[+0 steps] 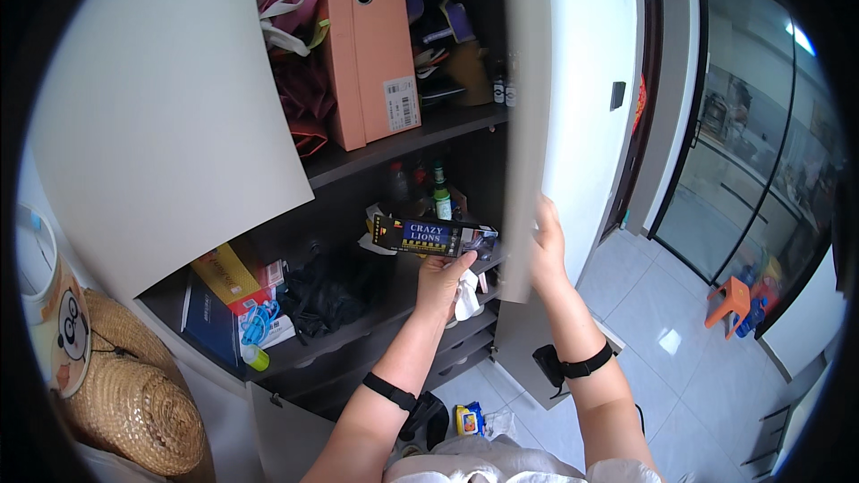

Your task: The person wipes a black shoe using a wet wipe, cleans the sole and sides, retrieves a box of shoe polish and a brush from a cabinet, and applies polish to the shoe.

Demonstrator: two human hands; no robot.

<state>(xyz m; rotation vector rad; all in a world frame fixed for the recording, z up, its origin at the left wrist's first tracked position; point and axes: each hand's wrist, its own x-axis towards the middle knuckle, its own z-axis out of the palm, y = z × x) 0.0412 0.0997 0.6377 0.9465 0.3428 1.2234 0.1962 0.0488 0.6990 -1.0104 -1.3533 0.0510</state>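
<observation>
My left hand (436,286) is closed around a long black box (389,234) with a blue label, its thumb along the lower edge. A crumpled white tissue or cloth (467,297) hangs beside the thumb; whether the fingers grip it too I cannot tell. The box is in front of the middle shelf, near a green bottle (442,203). My right hand (548,246) is at the edge of the white cabinet door (526,125), its fingers partly hidden and closed on it.
On the upper shelf stands a tall pink-orange box (369,54). A yellow-and-red box (228,279), black plastic bag (327,295) and blue cord (259,322) fill the lower left shelf. Straw hats (143,411) hang at left. An orange stool (729,302) stands on the tiled floor.
</observation>
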